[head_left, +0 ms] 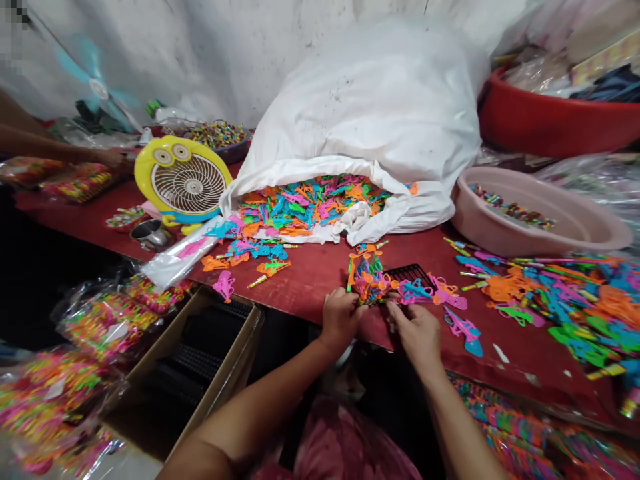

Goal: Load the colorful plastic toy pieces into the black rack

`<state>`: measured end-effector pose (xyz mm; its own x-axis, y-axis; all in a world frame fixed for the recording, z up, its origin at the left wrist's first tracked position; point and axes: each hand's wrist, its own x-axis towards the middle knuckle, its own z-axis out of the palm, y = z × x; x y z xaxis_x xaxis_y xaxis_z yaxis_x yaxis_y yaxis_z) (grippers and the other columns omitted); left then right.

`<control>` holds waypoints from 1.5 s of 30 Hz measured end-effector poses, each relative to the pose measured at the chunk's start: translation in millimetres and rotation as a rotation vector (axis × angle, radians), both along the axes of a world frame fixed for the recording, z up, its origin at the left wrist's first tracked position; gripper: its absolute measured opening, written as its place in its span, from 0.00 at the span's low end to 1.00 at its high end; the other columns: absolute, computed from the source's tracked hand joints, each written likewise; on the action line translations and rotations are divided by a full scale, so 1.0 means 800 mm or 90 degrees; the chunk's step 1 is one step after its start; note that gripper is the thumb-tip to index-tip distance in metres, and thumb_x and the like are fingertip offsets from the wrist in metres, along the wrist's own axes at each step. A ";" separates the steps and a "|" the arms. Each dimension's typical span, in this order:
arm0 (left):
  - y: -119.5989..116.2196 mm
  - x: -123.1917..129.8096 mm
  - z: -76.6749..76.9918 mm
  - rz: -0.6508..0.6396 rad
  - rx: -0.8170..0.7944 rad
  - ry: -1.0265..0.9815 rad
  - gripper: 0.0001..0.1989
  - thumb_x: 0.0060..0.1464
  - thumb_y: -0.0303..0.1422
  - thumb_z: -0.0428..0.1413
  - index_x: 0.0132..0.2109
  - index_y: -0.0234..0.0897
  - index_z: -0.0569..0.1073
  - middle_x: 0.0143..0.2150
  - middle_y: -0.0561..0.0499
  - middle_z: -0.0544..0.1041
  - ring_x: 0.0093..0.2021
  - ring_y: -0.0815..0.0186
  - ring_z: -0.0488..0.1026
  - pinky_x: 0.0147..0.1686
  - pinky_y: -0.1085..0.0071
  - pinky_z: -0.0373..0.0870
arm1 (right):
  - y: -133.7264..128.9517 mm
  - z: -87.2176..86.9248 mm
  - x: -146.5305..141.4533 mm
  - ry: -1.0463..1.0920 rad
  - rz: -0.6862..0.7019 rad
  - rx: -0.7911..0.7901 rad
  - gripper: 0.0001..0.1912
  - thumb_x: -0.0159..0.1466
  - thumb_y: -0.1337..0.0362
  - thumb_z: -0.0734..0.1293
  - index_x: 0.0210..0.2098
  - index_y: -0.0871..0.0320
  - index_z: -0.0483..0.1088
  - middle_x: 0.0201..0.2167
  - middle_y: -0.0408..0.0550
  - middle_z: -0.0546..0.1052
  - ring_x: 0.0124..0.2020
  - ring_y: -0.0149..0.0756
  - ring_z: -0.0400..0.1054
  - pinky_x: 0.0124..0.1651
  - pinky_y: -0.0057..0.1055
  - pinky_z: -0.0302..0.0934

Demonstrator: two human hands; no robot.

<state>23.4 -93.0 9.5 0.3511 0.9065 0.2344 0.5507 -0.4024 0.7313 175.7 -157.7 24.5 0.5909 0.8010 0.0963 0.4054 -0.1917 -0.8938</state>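
While the left hand (341,319) clenches glossy plastic toys (367,280) in its fingers | right hand (413,335): fingers pinching them

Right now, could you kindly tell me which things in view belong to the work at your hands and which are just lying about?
At the work: left hand; right hand; bunch of multicoloured plastic toy pieces; black plastic grid; loose pink-and-blue plastic toy.

Lying about: yellow round electric fan; pale pink plastic basin; steel cup.
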 end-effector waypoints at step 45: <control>-0.001 -0.038 -0.005 -0.057 0.020 -0.006 0.07 0.56 0.28 0.57 0.41 0.41 0.79 0.45 0.49 0.77 0.47 0.60 0.70 0.48 0.61 0.64 | 0.026 0.012 0.017 -0.244 0.315 -0.043 0.15 0.65 0.53 0.59 0.31 0.57 0.69 0.29 0.50 0.75 0.30 0.39 0.68 0.35 0.31 0.59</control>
<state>-7.2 -93.9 5.5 0.4279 0.8638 0.2660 0.5051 -0.4726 0.7222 189.0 -136.6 33.7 0.0828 0.9824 0.1676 0.7492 0.0495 -0.6605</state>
